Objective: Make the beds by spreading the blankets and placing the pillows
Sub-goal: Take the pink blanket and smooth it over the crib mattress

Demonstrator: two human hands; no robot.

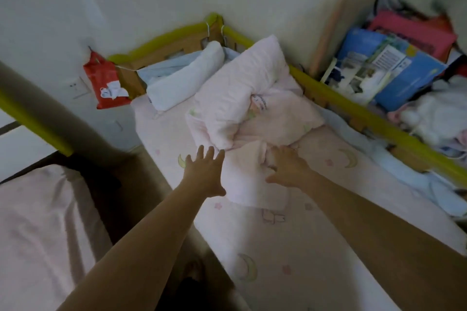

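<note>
A crumpled pale pink blanket (252,98) lies bunched at the far end of a small bed, on a pink sheet (290,247) printed with moons and stars. My left hand (206,174) hovers open, fingers spread, just left of the blanket's near flap. My right hand (286,169) rests on the near edge of the blanket, fingers curled into the fabric. A white rolled pillow (184,78) leans at the head of the bed, left of the blanket. A light blue cloth (161,70) lies behind it.
Yellow padded rails (374,118) edge the wooden bed frame on the right and far sides. A red wipes pack (106,83) hangs at the far left corner. Books and clothes (394,68) pile up right of the rail. A second pink bed (43,235) is at lower left.
</note>
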